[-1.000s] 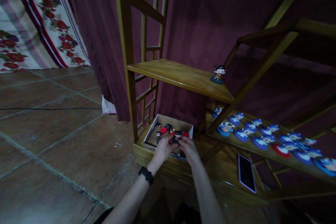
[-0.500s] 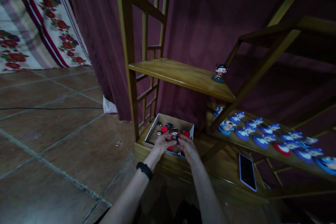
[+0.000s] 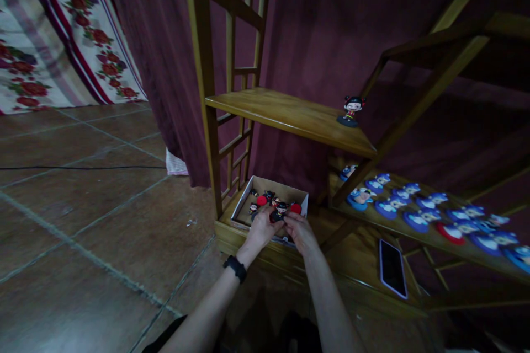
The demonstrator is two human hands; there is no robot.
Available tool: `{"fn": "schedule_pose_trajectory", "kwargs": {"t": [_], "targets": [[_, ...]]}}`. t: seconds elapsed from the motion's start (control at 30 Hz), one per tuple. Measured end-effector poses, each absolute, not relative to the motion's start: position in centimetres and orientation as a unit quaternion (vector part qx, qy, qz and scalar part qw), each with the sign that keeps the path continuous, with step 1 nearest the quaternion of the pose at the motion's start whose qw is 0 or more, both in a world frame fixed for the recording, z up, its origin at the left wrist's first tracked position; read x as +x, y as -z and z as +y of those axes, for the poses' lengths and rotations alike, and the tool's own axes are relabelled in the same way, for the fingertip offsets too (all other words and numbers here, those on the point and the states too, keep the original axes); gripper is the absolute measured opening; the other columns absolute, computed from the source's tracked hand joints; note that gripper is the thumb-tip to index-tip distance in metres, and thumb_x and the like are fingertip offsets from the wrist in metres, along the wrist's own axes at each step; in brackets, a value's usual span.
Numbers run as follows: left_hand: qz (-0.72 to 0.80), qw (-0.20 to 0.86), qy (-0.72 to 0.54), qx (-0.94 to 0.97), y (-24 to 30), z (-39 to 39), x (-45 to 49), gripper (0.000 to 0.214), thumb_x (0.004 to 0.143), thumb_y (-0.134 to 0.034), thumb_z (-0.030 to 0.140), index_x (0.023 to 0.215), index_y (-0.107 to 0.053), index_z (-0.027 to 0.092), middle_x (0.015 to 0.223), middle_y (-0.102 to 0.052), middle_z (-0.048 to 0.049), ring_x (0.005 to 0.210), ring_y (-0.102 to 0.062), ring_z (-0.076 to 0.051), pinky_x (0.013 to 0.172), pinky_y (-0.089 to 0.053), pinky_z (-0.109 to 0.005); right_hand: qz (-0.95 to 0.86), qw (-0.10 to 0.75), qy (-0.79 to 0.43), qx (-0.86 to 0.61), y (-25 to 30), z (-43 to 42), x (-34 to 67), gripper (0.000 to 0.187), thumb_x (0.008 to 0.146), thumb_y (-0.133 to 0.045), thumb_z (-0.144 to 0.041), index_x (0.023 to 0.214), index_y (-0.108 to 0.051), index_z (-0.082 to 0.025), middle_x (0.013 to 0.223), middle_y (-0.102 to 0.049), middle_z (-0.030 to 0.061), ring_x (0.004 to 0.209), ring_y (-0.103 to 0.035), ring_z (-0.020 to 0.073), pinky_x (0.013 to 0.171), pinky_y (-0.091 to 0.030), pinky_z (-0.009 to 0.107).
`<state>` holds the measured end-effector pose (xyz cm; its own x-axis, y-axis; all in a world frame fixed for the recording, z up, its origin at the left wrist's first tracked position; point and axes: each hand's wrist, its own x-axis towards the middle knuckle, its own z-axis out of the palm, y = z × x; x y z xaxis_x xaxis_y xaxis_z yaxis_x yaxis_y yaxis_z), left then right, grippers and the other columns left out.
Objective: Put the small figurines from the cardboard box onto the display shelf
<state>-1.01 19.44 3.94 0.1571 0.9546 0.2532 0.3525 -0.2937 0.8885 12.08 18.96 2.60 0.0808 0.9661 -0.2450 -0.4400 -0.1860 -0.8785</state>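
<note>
Over a shallow cardboard box (image 3: 244, 205), my left hand (image 3: 265, 227) and my right hand (image 3: 298, 230) come together around a small black-haired figurine (image 3: 280, 209). The fingers of both hands are closed on its lower part, and its head shows above them. Inside the box lie more small figurines (image 3: 253, 208) with black, red and yellow parts, and round red pieces (image 3: 261, 200). Part of the box's contents is hidden behind my hands. A similar figurine (image 3: 351, 110) stands upright on a dark round base on the wooden shelf above.
The wooden shelf board (image 3: 285, 113) overhangs behind the box, beside an upright post (image 3: 201, 66). Several blue-based figurines (image 3: 391, 207) stand in rows on a lower shelf at right. A phone (image 3: 392, 268) lies on the bottom board. A cable (image 3: 83, 167) crosses the tiled floor.
The figurine between my hands has turned and tilted slightly, and my left hand has shifted a little around it. The whole view has moved slightly.
</note>
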Motion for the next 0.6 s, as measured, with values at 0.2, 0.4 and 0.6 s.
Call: {"fn": "schedule_pose_trajectory", "kwargs": {"t": [0.2,0.4,0.6], "targets": [[0.485,0.333,-0.418,0.692,-3.8,19.4,-1.2,0.031,0.064,-0.062,0.018,0.095,-0.064,0.017,0.083,-0.062,-0.003,0.078,-0.055,-0.017,0.07,-0.041,-0.027,-0.308,0.54,-0.627,-0.47,-3.5,18.7,11.8,0.03,0.055,-0.074,-0.034,0.08,-0.066,-0.018,0.079,-0.07,0.0026,0.072,-0.064,0.0159,0.063,-0.048,0.025],[0.492,0.308,-0.388,0.715,-3.5,19.6,-1.2,0.031,0.062,-0.062,0.017,0.093,-0.064,0.017,0.082,-0.06,-0.0021,0.074,-0.054,-0.015,0.067,-0.039,-0.026,-0.32,0.547,-0.602,-0.486,-3.8,18.7,11.6,0.036,0.058,-0.071,-0.044,0.081,-0.066,-0.018,0.081,-0.07,0.0044,0.075,-0.064,0.0184,0.061,-0.05,0.027],[0.502,0.307,-0.384,0.712,-2.9,19.8,-0.9,0.033,0.06,-0.064,0.015,0.092,-0.065,0.017,0.081,-0.06,-0.0022,0.07,-0.053,-0.014,0.064,-0.039,-0.025,-0.337,0.547,-0.556,-0.528,-3.5,18.9,11.4,0.038,0.058,-0.068,-0.048,0.081,-0.067,-0.018,0.077,-0.07,0.0042,0.072,-0.065,0.0191,0.06,-0.05,0.028]]}}
